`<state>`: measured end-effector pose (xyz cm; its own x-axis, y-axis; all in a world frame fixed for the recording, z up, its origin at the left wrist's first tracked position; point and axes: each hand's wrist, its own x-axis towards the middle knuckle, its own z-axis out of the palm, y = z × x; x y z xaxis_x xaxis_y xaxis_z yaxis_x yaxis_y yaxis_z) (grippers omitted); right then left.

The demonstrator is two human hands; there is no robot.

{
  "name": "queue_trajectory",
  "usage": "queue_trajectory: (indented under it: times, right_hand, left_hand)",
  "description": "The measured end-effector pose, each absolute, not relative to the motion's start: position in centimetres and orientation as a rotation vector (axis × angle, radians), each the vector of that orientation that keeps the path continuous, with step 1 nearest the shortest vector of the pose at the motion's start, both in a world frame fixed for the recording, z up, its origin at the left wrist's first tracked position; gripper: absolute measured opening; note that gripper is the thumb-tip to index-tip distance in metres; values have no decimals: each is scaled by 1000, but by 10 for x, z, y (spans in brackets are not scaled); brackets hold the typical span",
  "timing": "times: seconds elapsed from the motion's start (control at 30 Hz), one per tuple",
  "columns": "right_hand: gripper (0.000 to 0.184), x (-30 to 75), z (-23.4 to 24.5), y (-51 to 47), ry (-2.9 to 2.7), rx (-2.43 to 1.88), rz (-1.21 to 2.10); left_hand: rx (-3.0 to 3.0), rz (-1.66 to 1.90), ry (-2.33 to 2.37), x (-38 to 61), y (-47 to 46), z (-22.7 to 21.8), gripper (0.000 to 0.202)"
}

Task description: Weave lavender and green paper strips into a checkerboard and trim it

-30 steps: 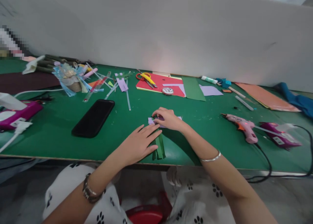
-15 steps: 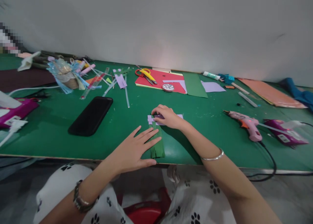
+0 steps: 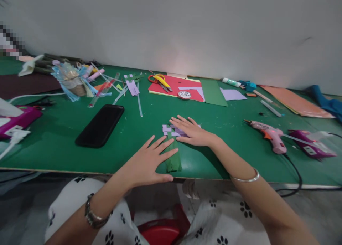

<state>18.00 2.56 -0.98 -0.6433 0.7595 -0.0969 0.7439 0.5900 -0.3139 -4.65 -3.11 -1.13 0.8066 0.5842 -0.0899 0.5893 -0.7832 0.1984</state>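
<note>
Green paper strips (image 3: 174, 161) run from the table's front edge up to a woven patch, where they cross lavender paper strips (image 3: 165, 129). My left hand (image 3: 149, 163) lies flat with fingers spread, its fingertips over the left side of the green strips. Across the lavender strips rests my right hand (image 3: 193, 132), palm down and fingers stretched out, covering much of their right part. Neither hand grips anything. How the strips cross beneath the right hand is hidden.
Left of my hands lies a black phone (image 3: 100, 125). A pink glue gun (image 3: 268, 134) with its cord is at the right, beside a purple power strip (image 3: 311, 145). Yellow-handled scissors (image 3: 161, 81) rest on red paper (image 3: 187, 82) at the back; a wall stands behind.
My right hand has uncurled its fingers from the weave and laid them flat, shifting slightly right. My left hand has barely moved.
</note>
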Motion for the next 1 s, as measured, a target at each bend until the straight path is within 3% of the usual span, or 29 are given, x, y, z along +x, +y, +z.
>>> queue_trajectory:
  times: [0.2, 0.47, 1.0]
  right_hand:
    - [50, 180, -12, 31, -2764, -1304, 347]
    - [44, 178, -9, 25, -2648, -1327, 150]
    - [34, 170, -11, 27, -2543, -1428, 144]
  left_hand:
    - [2773, -9, 875, -48, -29, -10, 73]
    - [2765, -27, 893, -47, -28, -9, 71]
    - [2803, 90, 903, -47, -27, -14, 78]
